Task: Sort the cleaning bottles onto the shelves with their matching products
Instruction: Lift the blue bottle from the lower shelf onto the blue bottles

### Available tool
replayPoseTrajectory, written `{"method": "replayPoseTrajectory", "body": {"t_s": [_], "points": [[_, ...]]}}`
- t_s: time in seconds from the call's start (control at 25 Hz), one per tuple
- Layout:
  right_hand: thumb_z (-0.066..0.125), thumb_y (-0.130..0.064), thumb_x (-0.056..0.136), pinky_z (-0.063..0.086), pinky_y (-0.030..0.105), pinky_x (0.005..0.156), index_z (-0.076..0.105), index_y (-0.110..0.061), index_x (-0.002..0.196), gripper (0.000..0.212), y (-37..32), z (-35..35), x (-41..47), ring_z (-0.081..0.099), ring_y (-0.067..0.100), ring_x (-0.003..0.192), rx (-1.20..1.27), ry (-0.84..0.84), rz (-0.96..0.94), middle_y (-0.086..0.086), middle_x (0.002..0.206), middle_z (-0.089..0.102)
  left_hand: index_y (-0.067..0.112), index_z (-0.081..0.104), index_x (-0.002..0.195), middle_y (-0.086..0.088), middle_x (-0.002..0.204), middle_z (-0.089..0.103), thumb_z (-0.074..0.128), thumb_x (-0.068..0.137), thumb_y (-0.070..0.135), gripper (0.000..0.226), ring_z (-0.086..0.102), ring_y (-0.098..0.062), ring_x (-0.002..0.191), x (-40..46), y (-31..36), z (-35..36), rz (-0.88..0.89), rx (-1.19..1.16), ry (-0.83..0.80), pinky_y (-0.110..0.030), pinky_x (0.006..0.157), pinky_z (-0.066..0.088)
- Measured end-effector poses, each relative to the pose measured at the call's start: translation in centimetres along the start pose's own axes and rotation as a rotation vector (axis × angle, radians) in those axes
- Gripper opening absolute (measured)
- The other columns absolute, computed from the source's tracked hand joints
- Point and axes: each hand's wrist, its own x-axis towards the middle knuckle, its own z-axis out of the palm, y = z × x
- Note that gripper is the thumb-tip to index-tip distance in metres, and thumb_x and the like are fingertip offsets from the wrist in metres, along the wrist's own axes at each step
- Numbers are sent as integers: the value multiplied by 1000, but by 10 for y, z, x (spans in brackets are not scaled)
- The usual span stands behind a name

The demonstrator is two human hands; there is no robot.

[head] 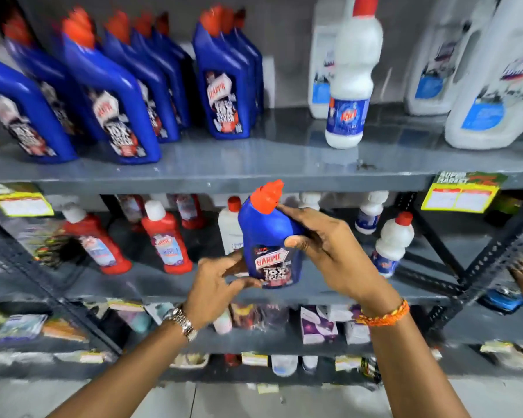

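Two bare forearms reached up from the bottom of the view, a metal watch (183,324) on the left wrist and an orange thread band (387,315) on the right. Between them both hands held one blue Harpic bottle (271,236) with a red angled cap, upright, in front of the middle shelf (169,286). The right hand (329,251) was wrapped round its shoulder, thumb pressed on the front; the left hand (215,282) pinched its lower edge beside the label.

The step in hand looked like carrying a stray bottle to its kind. Its matches, a row of blue Harpic bottles (227,82), stood on the upper shelf (254,164) above, while red Harpic bottles (166,236) and small white ones filled the shelf behind it (not the same product). A tall white Rin bottle (352,82) stood further right on the upper shelf. The next move would probably call for lifting the bottle over the shelf lip and setting it upright in the gap just right of the blue row.
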Motion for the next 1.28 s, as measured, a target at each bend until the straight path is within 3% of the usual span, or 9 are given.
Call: {"method": "replayPoseTrajectory", "body": {"t_s": [0.08,0.24,0.4,0.64,0.8,0.92,1.0,1.16,1.28], "points": [[60,-21,98,50,30,104,54,-6,143,48,-28,-7,26,63,17,123,-7,26,-50,7,128,68,39,76,110,16,109,79,85,75,36,36,74,-1,99,8,28,-24,42,-28,17,-28,87,61],[60,-21,96,49,20,104,58,-11,139,45,-70,-19,89,61,2,126,73,80,-140,-4,135,66,17,66,132,8,116,78,84,78,24,58,74,-7,104,44,63,-65,119,-66,128,-24,92,58],[61,-23,96,51,35,107,57,-5,141,48,-78,-28,158,63,14,126,97,101,-186,4,135,67,5,57,141,6,121,76,79,82,2,63,73,-9,108,92,83,-99,156,-29,190,-24,94,58],[58,-8,100,54,17,88,58,-7,138,38,-59,-21,220,68,-7,99,119,98,-141,-3,118,70,8,53,145,0,115,75,78,83,-2,68,74,-7,104,147,85,-117,119,73,205,-31,97,59],[59,-11,100,59,32,95,56,-3,141,41,-43,-15,233,69,13,113,110,105,-82,10,127,70,12,54,144,13,108,73,77,84,-2,65,72,3,101,160,73,-119,74,106,170,-26,94,59],[60,-12,100,59,42,98,56,-3,141,42,-36,-11,235,68,28,119,103,104,-57,14,128,69,14,51,146,6,114,74,75,86,-2,67,73,-3,105,166,70,-122,41,119,137,-29,96,59],[61,-14,100,61,41,94,56,-8,140,41,-32,-9,235,70,22,113,119,109,-49,6,122,71,15,48,148,2,118,73,75,87,0,68,72,-3,105,169,69,-123,22,155,114,-30,97,59],[61,-18,99,62,26,83,58,-15,139,40,-33,-6,236,73,6,102,138,88,-24,-12,113,72,16,47,147,8,111,70,74,88,3,66,67,10,91,171,70,-124,-16,209,97,-14,87,58],[61,-20,99,62,28,85,59,-15,138,40,-34,-4,236,72,9,108,157,99,-2,-5,117,73,18,44,150,6,111,70,73,89,2,69,69,13,88,169,73,-125,-36,198,104,-12,87,57]]}}
